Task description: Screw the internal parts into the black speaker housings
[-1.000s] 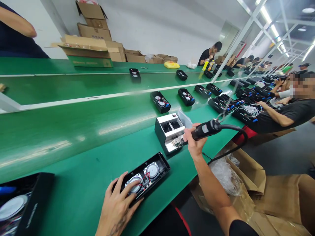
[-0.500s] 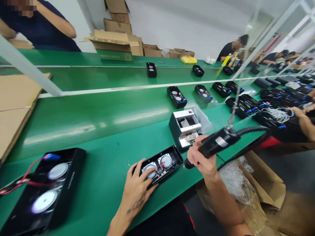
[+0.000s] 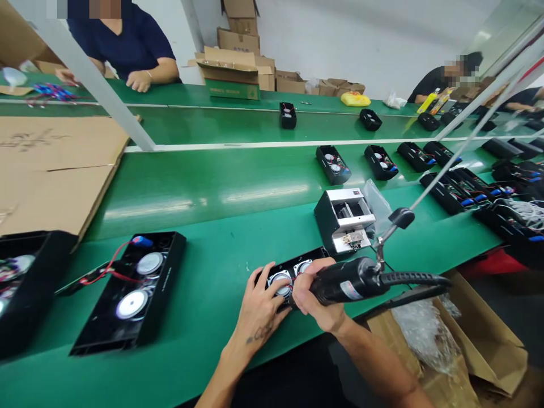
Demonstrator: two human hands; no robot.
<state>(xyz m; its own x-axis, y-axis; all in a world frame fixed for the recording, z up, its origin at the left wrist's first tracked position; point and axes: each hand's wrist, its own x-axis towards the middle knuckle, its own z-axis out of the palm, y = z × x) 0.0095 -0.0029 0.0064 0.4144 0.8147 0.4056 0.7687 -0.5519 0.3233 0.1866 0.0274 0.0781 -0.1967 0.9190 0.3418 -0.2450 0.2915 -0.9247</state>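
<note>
Your left hand (image 3: 259,309) lies flat, fingers spread, on the black speaker housing (image 3: 300,265) at the near edge of the green bench (image 3: 204,226) — an open tray with two round silver drivers and red wires. Your right hand (image 3: 317,300) clenches one black electric screwdriver (image 3: 352,280), pointed toward that housing. One second housing (image 3: 131,292) — also two drivers — sits to the left.

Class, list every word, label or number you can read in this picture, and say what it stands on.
Nothing can be read.
Print on the cardboard sheet: faint, blurred.
Mark on the green box: too small.
Label on the screwdriver in the right hand: too small.
</note>
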